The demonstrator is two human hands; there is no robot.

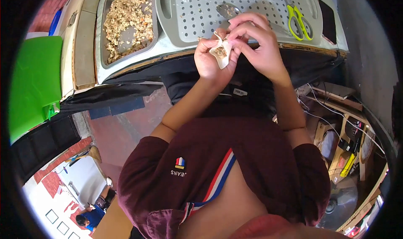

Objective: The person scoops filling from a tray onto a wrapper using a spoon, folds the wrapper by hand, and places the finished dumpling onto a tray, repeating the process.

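Observation:
A pale dumpling wrapper [222, 61] with brown chopped filling [221, 51] in its middle rests on the fingers of my left hand [213, 65]. My left thumb and fingers are closed about its edge. From the right, my right hand [262, 44] pinches the upper edge of the wrapper, which is gathered into a thin tip there. The lower part of the wrapper hangs open, so the filling shows. Just beyond my hands, a metal spoon [228, 11] with bits of filling lies on a grey perforated tray [197, 13].
A metal pan [156, 27] holding crumbly filling [126, 21] stands at the left. Scissors with lime-green handles [297, 23] lie on the grey tray's right side, beside a black phone-like slab [327, 22]. A green board [35, 84] is far left. Another person [90, 217] is in the background.

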